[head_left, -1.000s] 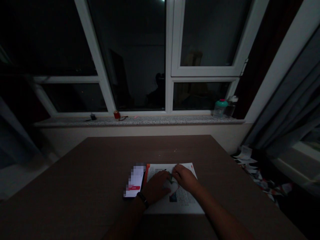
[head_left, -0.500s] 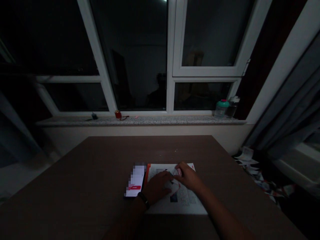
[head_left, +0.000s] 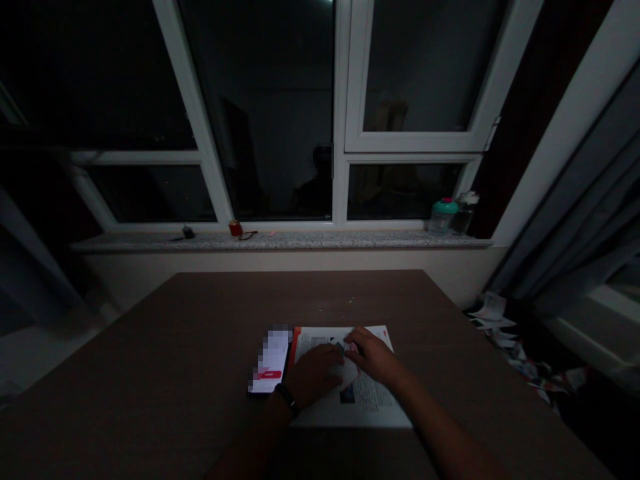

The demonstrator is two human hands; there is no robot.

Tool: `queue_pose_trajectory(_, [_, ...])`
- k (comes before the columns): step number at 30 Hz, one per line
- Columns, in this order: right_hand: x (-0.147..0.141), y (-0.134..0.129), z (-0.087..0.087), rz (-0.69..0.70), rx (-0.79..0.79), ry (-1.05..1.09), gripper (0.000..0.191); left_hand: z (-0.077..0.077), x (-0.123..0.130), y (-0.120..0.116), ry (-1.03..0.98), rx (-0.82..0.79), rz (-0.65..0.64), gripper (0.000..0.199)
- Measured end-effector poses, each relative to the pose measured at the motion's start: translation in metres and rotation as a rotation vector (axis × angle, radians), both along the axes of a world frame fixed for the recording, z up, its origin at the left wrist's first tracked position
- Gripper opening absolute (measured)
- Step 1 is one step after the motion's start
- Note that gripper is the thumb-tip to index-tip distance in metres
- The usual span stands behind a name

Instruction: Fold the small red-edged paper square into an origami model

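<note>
A small white piece of paper (head_left: 349,375) with pinkish-red marks lies between my hands, on top of a printed booklet (head_left: 370,413) with an orange left edge. My left hand (head_left: 314,375), a dark band at its wrist, holds the paper's left side, thumb near me and fingers along the far side. My right hand (head_left: 374,357) has its fingers curled over the upper right part, where a pinkish bit shows beneath the fingertips. Dim light hides how the paper is folded. Left of the booklet lies a phone (head_left: 270,375) with its screen lit.
The brown table (head_left: 165,360) reaches to the wall under a window. Along the stone sill (head_left: 310,241) stand a small red container (head_left: 235,229), a dark little bottle (head_left: 188,231) and a teal-lidded jug (head_left: 443,217). Papers (head_left: 505,337) are heaped beyond the table's right side.
My right hand has shifted slightly, its fingers now lower over the paper, and less of the pinkish bit shows. My left hand stays nearly where it was.
</note>
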State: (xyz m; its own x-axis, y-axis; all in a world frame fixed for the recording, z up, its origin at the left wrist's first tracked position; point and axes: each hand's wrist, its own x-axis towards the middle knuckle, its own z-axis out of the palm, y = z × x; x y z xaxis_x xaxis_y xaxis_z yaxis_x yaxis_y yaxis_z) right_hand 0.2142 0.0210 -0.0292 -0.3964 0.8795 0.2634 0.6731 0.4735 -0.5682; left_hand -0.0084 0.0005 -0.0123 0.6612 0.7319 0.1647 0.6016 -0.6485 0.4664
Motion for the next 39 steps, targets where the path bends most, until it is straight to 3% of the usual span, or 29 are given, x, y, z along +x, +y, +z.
queue_pose_trajectory(11, [-0.001,0.001,0.000,0.004,-0.006,-0.054,0.027,-0.002,0.000,-0.001,0.036,-0.003,0.037,0.043])
queue_pose_trajectory(29, [-0.003,0.001,0.009,0.042,-0.002,-0.075,0.025,0.001,0.002,-0.001,0.047,-0.029,0.031,0.038])
queue_pose_trajectory(34, [-0.003,0.001,0.007,0.041,0.003,-0.065,0.023,-0.001,0.001,-0.001,0.055,0.014,-0.004,0.028])
queue_pose_trajectory(39, [-0.002,0.002,0.003,-0.062,0.016,-0.007,0.015,0.000,0.001,-0.002,0.067,-0.011,0.000,0.027])
